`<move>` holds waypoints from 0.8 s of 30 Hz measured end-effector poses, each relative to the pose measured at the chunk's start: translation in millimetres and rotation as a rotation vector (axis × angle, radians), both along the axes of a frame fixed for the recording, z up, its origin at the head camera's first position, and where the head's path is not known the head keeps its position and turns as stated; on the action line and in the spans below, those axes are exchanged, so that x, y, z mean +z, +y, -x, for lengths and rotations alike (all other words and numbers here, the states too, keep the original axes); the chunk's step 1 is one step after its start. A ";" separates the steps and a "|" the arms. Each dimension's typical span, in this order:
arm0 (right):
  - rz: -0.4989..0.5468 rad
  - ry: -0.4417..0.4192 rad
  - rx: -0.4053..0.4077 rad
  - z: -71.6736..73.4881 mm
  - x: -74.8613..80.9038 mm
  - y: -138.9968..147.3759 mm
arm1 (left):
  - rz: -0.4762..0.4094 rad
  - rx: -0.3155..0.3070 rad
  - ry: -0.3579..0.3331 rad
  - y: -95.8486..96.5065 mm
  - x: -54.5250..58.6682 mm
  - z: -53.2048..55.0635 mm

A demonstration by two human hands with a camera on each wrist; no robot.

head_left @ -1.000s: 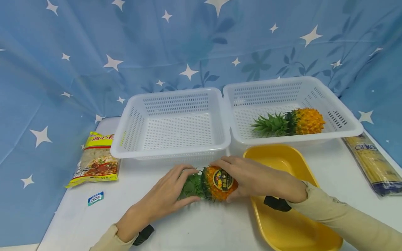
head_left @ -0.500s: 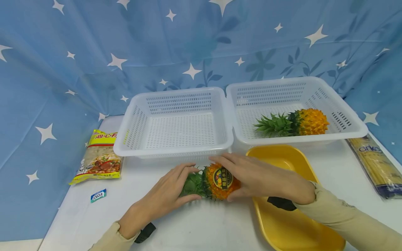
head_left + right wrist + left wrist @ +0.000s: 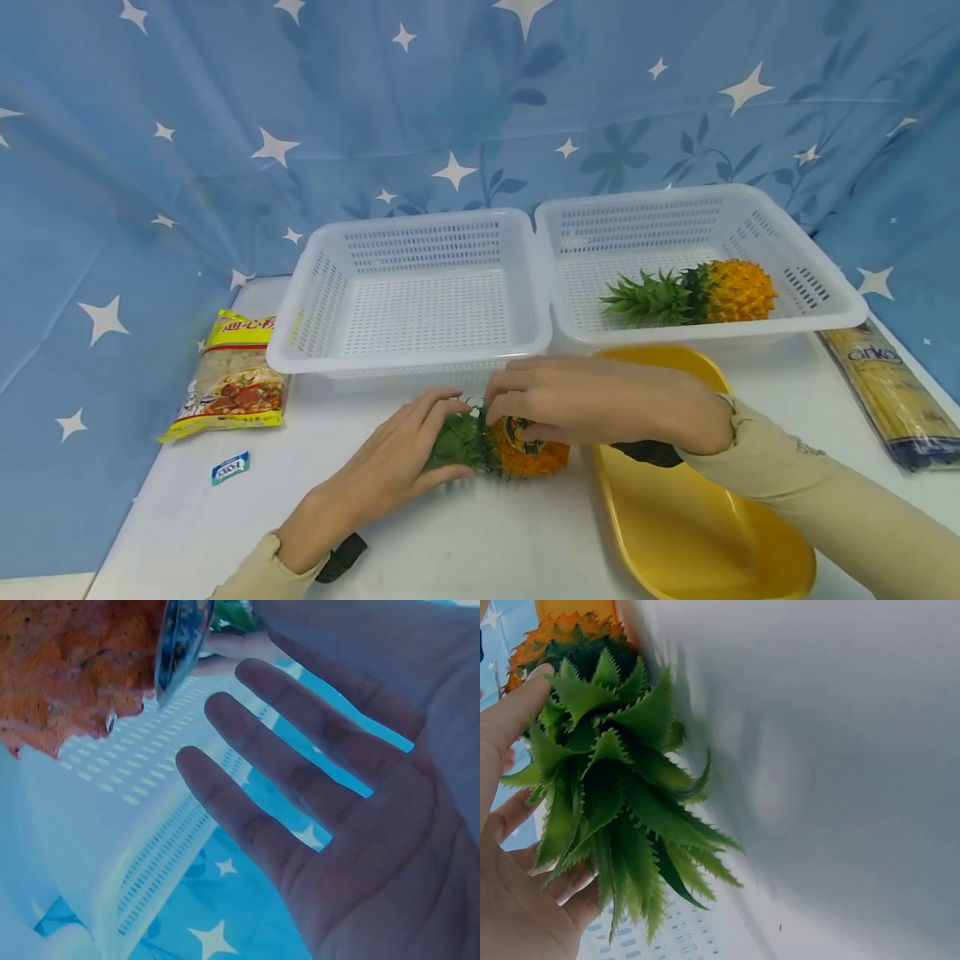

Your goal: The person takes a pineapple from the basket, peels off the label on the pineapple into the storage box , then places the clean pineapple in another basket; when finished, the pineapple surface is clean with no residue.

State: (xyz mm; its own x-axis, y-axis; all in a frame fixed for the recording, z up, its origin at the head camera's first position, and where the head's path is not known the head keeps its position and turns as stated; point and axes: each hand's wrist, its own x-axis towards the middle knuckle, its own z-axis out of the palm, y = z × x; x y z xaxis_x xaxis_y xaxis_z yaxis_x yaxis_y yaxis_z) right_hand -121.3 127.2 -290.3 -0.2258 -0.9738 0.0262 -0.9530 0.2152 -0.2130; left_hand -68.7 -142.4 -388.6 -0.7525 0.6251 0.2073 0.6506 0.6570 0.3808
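Pineapple (image 3: 542, 462), in the head view, lies sideways on the worktop (image 3: 465, 550), left hand (image 3: 401, 454) curled round its leaves (image 3: 459, 446), right hand (image 3: 566, 400) arched over its label (image 3: 517, 433). From the left wrist, the leaves look springy but toothed, a poor hold. From the right wrist, that hand's spread fingers clamp nothing; the rind (image 3: 75, 675) is probably firm, best cupped underneath.
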 end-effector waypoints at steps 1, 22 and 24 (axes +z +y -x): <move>-0.016 -0.009 0.007 0.9 -1.0 -2.2 | 0.000 0.002 0.000 -0.1 0.1 0.3; -0.106 0.130 0.004 -3.5 -4.9 -12.9 | -0.002 -0.004 -0.008 -1.1 1.4 1.7; -0.094 0.161 0.011 -4.9 -4.6 -12.7 | 0.002 -0.005 -0.013 -1.0 2.1 1.9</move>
